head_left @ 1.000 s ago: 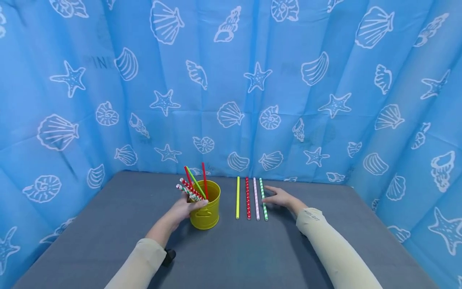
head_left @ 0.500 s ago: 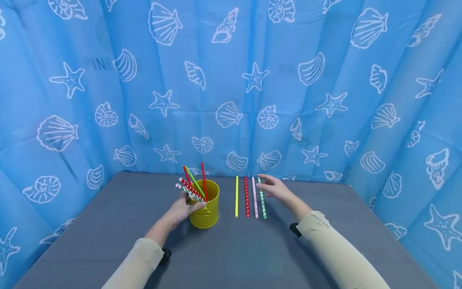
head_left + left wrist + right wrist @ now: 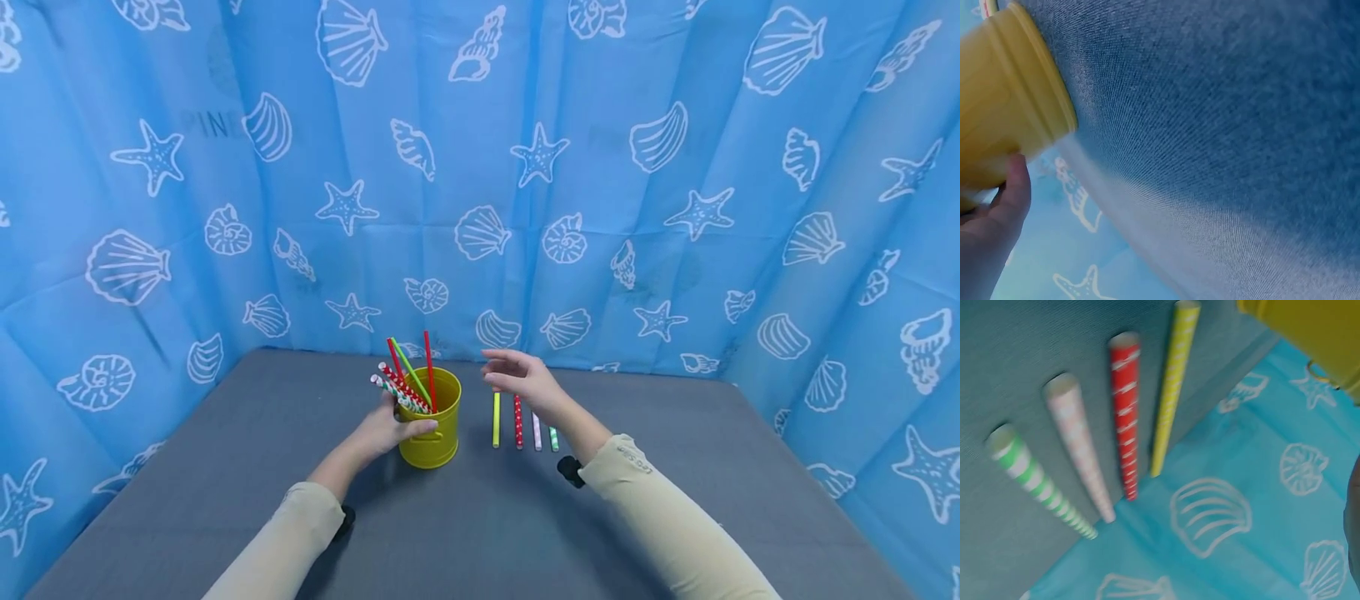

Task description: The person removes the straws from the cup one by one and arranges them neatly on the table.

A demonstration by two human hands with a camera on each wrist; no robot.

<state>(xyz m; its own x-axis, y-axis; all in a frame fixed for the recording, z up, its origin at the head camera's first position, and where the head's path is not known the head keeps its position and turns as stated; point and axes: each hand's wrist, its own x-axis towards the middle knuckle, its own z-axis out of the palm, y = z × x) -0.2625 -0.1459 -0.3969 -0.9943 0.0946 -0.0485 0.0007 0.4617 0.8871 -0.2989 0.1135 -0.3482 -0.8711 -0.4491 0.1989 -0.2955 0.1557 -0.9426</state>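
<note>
- Left grip (image 3: 386, 429): curled round the shiny, round, yellow metal-looking bucket (image 3: 435, 450), just right of it; probably stiff, light, slippery, best held by its wall.
- Slim red, green and patterned straws (image 3: 412, 373) lean inside, beside that grip.
- Right grip (image 3: 522, 382): relaxed, holding nothing, above the tabletop (image 3: 480, 533).
- Below it, four patterned paper-looking straws (image 3: 518, 425): likely light, crushable; pinch mid-length.

Curtained-off work spot, room type unclear: a blue curtain (image 3: 480, 179) in white seashell print lines 3 sides of a grey table (image 3: 457, 533)
</note>
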